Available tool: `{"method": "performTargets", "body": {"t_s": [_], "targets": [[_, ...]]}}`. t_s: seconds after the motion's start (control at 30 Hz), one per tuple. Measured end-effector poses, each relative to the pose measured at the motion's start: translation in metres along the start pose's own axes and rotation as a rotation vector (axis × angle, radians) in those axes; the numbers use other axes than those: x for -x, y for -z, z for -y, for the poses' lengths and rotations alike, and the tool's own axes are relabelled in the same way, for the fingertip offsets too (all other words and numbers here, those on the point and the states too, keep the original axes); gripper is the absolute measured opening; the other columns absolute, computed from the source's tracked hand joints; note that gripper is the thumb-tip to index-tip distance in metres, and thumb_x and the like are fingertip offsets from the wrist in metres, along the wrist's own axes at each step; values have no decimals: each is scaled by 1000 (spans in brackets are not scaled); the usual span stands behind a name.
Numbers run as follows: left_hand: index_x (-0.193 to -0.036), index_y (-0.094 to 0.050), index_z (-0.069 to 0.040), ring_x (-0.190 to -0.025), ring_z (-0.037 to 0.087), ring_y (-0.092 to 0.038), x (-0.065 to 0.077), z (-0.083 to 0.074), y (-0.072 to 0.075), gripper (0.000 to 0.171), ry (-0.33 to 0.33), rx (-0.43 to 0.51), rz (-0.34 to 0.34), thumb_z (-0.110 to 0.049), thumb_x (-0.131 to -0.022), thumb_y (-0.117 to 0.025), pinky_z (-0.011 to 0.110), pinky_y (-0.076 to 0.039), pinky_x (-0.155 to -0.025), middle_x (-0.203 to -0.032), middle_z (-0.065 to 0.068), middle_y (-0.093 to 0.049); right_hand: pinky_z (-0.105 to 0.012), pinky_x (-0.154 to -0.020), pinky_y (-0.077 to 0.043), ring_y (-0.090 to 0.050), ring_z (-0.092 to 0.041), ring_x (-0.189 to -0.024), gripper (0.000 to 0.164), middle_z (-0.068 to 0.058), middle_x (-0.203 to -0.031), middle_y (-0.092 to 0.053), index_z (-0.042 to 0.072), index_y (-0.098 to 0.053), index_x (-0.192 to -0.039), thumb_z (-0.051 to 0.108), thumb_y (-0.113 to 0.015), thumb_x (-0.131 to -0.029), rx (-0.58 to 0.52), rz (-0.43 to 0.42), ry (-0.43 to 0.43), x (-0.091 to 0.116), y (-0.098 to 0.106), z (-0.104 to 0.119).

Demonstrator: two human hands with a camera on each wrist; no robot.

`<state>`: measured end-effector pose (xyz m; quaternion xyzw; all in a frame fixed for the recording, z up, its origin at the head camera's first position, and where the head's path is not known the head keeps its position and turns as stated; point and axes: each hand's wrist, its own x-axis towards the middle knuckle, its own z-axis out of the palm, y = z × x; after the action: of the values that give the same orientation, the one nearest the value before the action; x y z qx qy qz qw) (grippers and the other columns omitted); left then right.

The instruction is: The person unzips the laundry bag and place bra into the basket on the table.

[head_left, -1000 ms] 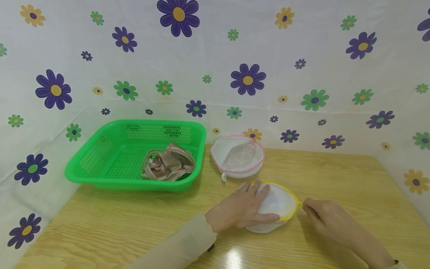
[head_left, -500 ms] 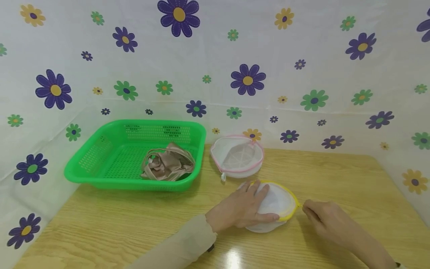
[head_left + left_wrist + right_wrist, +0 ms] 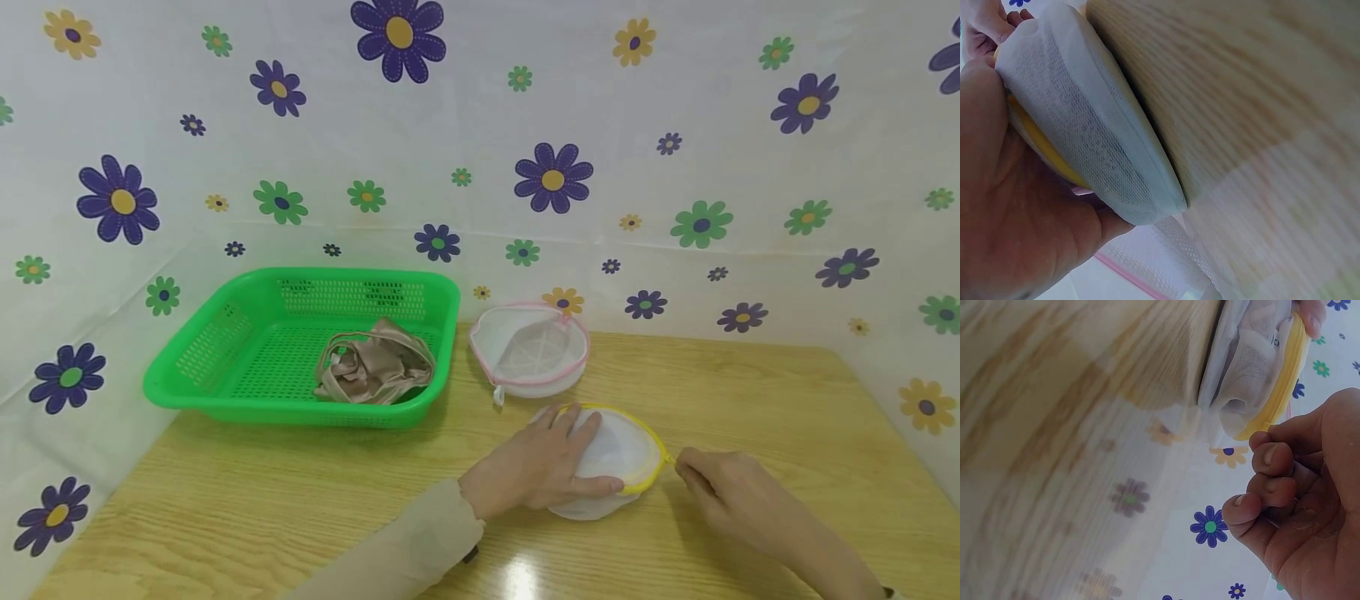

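Observation:
A white mesh laundry bag (image 3: 618, 446) with a yellow zipper lies on the table in the head view. My left hand (image 3: 543, 467) rests on top of it, fingers spread and thumb along the near side. At the bag's right end, my right hand (image 3: 735, 492) pinches the zipper pull (image 3: 669, 458), which the fingers mostly cover. The right wrist view shows the curled fingers (image 3: 1272, 457) at the end of the yellow zipper (image 3: 1277, 387). Mesh fabric (image 3: 1079, 106) bulges below my palm in the left wrist view. What the bag contains is hard to make out.
Behind the bag lies a second white mesh laundry bag (image 3: 543, 354) with pink trim, its flap folded open. A green plastic basket (image 3: 180, 392) at the back left holds crumpled, shiny taupe fabric (image 3: 382, 367). A flower-print sheet (image 3: 480, 125) hangs behind the wooden table (image 3: 300, 492).
My right hand has shifted very slightly toward me at the zipper pull over the last second. The left hand and both bags look unmoved.

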<state>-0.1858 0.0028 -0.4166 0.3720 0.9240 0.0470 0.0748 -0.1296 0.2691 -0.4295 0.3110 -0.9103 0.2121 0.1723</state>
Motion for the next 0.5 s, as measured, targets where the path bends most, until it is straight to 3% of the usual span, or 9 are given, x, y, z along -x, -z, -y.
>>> {"method": "performTargets", "body": {"t_s": [0.5], "targets": [[-160, -32, -10, -149, 36, -40, -3, -3, -2, 88, 18, 2, -21, -74, -99, -34, 41, -29, -127, -162, 20, -39, -10, -44, -25, -19, 13, -57, 36, 23, -63, -28, 20, -52, -75, -11, -68, -85, 1, -1, -6, 2, 0, -1]]}}
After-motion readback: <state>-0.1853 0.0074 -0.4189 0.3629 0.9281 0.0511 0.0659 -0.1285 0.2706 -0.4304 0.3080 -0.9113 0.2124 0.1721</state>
